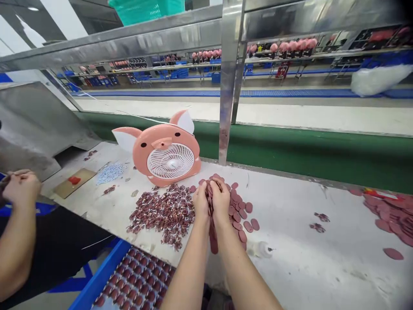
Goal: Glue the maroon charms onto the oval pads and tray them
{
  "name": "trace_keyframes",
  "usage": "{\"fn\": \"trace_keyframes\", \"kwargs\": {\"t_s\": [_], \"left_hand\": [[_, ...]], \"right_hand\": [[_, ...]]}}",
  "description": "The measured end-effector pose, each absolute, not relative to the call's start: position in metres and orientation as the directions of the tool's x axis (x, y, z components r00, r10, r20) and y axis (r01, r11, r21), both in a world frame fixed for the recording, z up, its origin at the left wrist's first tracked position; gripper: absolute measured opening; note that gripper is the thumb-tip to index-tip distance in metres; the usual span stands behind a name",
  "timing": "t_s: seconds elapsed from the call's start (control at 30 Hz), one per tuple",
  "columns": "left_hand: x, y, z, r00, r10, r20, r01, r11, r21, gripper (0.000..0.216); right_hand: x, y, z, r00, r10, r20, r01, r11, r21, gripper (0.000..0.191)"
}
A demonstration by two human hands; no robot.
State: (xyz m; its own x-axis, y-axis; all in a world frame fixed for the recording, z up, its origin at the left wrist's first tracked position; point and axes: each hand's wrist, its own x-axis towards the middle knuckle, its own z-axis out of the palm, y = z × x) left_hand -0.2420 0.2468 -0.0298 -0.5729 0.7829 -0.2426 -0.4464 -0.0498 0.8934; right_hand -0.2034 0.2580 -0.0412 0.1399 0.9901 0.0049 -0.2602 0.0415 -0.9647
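At the middle of the worktable, my left hand [201, 201] and my right hand [221, 199] are cupped together over a pile of flat, reddish-brown oval discs [238, 206]. Some discs show pressed between the two palms, and both sets of fingers curl around them. More discs lie loose beside my right hand and beneath my wrists. Close to my left hand spreads a heap of small dark-red and whitish parts [164, 211], too small to name.
A pink pig-shaped fan [166, 155] stands behind the heap. A blue crate [106, 269] at the front edge holds rows of reddish-brown parts. More discs [390, 215] lie far right, a small clear bottle [262, 249] nearer. A co-worker's hand [22, 187] is at left.
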Motion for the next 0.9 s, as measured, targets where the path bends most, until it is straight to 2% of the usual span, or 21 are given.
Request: {"fn": "trace_keyframes", "kwargs": {"t_s": [0.17,0.4,0.67,0.9], "left_hand": [[-0.244,0.269,-0.044,-0.575,0.787,-0.224,-0.398,-0.030,0.917,0.027],[-0.240,0.285,-0.055,-0.615,0.767,-0.180,-0.326,-0.040,0.944,0.028],[-0.238,0.293,-0.051,-0.603,0.775,-0.188,-0.314,-0.014,0.949,0.028],[-0.245,0.285,-0.028,-0.579,0.790,-0.202,-0.269,0.048,0.962,0.024]], "right_hand": [[-0.203,0.275,-0.054,0.184,0.980,0.070,-0.050,0.080,-0.996,0.027],[-0.193,0.289,-0.054,0.214,0.969,0.126,0.186,0.087,-0.979,0.027],[-0.183,0.294,-0.051,0.149,0.975,0.166,0.317,0.111,-0.942,0.027],[-0.172,0.284,-0.042,0.094,0.981,0.172,0.358,0.128,-0.925,0.026]]}}
